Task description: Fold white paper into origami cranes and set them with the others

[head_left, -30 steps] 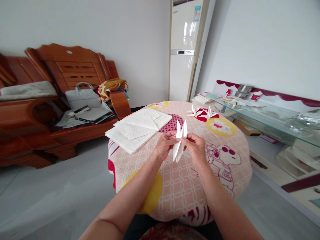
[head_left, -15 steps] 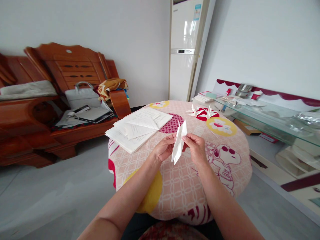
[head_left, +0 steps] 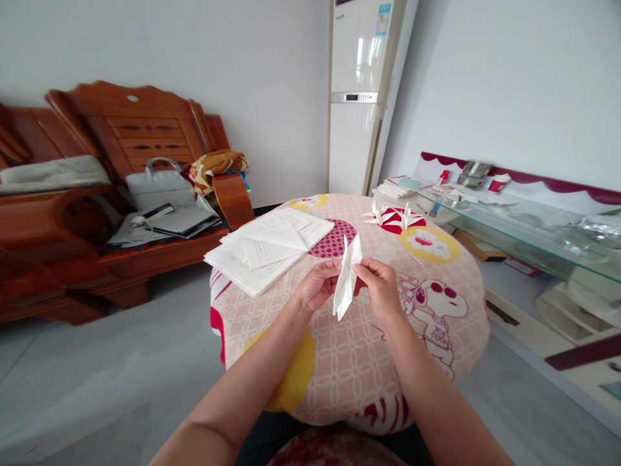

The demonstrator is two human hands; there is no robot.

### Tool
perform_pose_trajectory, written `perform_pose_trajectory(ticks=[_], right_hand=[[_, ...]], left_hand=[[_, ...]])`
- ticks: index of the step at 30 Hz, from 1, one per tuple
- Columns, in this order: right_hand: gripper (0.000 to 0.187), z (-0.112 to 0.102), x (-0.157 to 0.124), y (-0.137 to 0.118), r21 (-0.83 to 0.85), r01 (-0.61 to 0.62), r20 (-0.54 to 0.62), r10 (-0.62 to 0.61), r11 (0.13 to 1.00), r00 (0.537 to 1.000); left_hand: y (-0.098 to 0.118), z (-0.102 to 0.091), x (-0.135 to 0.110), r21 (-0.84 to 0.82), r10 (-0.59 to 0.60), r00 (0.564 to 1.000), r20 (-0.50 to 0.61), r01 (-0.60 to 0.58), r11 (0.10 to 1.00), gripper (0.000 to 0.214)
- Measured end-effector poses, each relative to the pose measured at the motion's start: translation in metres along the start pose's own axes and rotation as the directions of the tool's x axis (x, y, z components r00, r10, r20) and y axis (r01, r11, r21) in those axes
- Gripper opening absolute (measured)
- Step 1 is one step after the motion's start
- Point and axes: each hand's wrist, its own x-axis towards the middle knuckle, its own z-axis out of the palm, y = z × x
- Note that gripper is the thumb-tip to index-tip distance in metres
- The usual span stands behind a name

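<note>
A white piece of folded paper (head_left: 345, 281), long and narrow with pointed ends, is held upright above the round table. My left hand (head_left: 321, 283) pinches its left side, thumb and fingers closed on the paper. On the opposite edge, my right hand (head_left: 380, 283) grips it with the thumb in front; the other fingers are partly hidden behind. Beyond my hands, two finished-looking folded paper cranes (head_left: 405, 218) stand on the tablecloth. To the left lies a stack of printed paper sheets (head_left: 262, 252), with a folded sheet (head_left: 279, 246) on top.
A patterned tablecloth (head_left: 339, 362) covers the table. Along the right runs a glass-topped cabinet (head_left: 514, 226) carrying papers, a cup (head_left: 498, 184) and metal containers. At left is a wooden sofa (head_left: 145, 142) with a bag (head_left: 160, 186); a tall white air conditioner (head_left: 354, 142) stands behind.
Both hands keep their hold on the folded paper in almost the same place. Its upper tip has shifted only very slightly.
</note>
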Motion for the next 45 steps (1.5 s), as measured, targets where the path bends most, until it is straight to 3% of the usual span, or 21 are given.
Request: perform_pose_trajectory(ticks=[5, 14, 19, 23, 29, 33, 40, 45], right_hand=[[0.024, 0.001, 0.002, 0.000, -0.012, -0.026, -0.041, 0.025, 1.000, 0.999], [0.019, -0.001, 0.001, 0.003, -0.048, -0.003, -0.012, 0.002, 0.999, 1.000], [0.020, -0.002, 0.001, 0.004, -0.058, 0.014, -0.026, -0.016, 0.998, 1.000], [0.021, -0.003, 0.001, 0.004, -0.184, 0.046, -0.056, -0.057, 0.982, 0.997], [0.021, -0.004, 0.000, 0.005, -0.338, 0.069, -0.045, -0.090, 0.939, 0.995], [0.021, -0.005, 0.000, 0.007, -0.350, 0.098, -0.023, -0.113, 0.932, 0.993], [0.032, -0.004, 0.001, 0.010, -0.367, 0.153, -0.095, -0.201, 0.917, 0.975], [0.023, -0.004, 0.003, 0.008, -0.270, 0.045, -0.073, -0.068, 0.962, 0.995]], left_hand=[[-0.001, 0.000, 0.000, 0.023, 0.113, 0.988, -0.107, -0.111, 0.993, 0.026], [-0.001, -0.001, -0.001, 0.010, 0.058, 0.998, -0.023, -0.057, 0.998, 0.034], [-0.003, 0.002, -0.001, 0.087, 0.137, 0.986, -0.097, -0.129, 0.988, 0.036], [-0.004, 0.003, -0.001, 0.189, 0.197, 0.976, -0.090, -0.177, 0.966, 0.033], [-0.003, 0.002, -0.002, 0.247, 0.183, 0.982, -0.047, -0.167, 0.955, 0.039], [-0.002, 0.006, -0.003, 0.283, 0.226, 0.967, -0.113, -0.187, 0.941, 0.034], [-0.002, 0.011, -0.004, 0.304, 0.337, 0.914, -0.226, -0.262, 0.916, 0.032], [-0.003, 0.012, -0.005, 0.319, 0.345, 0.920, -0.186, -0.275, 0.907, 0.030]])
